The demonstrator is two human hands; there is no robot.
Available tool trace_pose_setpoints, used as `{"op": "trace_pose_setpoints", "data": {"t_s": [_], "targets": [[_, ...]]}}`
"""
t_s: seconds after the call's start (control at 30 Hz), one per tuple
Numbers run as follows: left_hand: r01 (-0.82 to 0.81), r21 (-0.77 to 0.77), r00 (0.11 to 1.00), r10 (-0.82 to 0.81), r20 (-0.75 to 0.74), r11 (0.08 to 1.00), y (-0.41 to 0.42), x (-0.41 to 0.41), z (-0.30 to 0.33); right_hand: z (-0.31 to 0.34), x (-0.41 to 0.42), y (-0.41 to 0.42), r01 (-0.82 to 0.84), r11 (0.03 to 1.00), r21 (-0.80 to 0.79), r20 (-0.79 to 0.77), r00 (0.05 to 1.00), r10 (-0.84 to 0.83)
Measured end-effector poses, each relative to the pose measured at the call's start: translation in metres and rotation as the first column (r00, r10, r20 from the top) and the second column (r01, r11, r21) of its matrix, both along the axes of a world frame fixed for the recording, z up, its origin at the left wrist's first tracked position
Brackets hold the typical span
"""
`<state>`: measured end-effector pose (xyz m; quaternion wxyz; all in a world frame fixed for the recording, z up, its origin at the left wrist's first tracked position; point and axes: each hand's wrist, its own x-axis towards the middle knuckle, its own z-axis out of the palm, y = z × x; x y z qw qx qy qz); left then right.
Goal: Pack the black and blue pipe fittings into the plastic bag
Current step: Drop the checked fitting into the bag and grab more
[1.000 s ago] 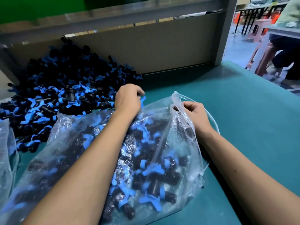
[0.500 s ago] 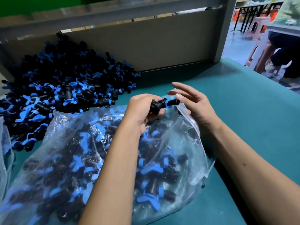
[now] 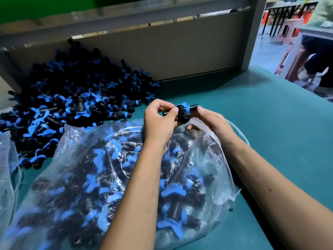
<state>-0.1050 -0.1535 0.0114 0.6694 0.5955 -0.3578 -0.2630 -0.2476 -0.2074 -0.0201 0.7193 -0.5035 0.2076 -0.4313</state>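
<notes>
Progress well advanced, at a guess: clear crinkled plastic bag (image 3: 100,177) lying on its side on the teal tabletop (image 3: 261,123), already bulging with black and blue pipe fittings. Plenty left, though: large loose heap of black T-shaped fittings with blue winged collars (image 3: 72,101) piled beyond the bag's far left corner, against the grey back panel (image 3: 180,51). Second clear plastic bag (image 3: 7,168) just off the main bag's left edge, contents hard to tell.

Over the bag's mouth, at its far right end, 1 black and blue fitting (image 3: 182,111) held up between both hands, not yet inside. Left hand (image 3: 160,121) reaching across the top of the bag, forearm lying over it, thumb and fingers curled and pinching the fitting's left end. Right hand (image 3: 210,121) just beside, at the bag's far right edge, fingers curled round the fitting's right end; possibly also catching the bag's rim, hard to tell. Next step, by judgement: lowering this piece through the opening.
</notes>
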Motion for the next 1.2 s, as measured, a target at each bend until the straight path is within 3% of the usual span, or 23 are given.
{"op": "trace_pose_setpoints", "data": {"t_s": [0.2,0.63,0.8,0.9,1.07,1.2], "targets": [[0.059,-0.104,0.964,-0.029,0.263,0.993,0.003,0.003,-0.004,0.001,0.0,0.001,0.215,0.976,0.039,-0.028,0.976,-0.214],[0.169,-0.024,0.982,-0.166,0.085,0.985,0.001,0.011,-0.01,-0.001,-0.006,-0.005,0.207,0.975,-0.079,-0.078,0.974,-0.213],[0.08,-0.075,0.996,-0.082,-0.023,0.994,0.001,0.019,-0.007,0.0,-0.009,-0.013,0.339,0.94,0.025,0.015,0.94,-0.34],[0.116,-0.061,0.993,-0.115,0.013,0.991,0.003,0.017,-0.006,-0.002,-0.009,-0.01,0.313,0.949,0.026,0.01,0.949,-0.314],[0.156,-0.052,0.984,-0.15,0.099,0.986,0.005,0.009,-0.004,0.002,0.0,0.002,0.204,0.966,-0.157,-0.059,0.975,-0.215],[0.127,-0.024,0.989,-0.125,0.073,0.992,0.005,0.014,-0.003,0.003,-0.002,0.001,0.247,0.964,-0.099,-0.055,0.966,-0.253]]}}
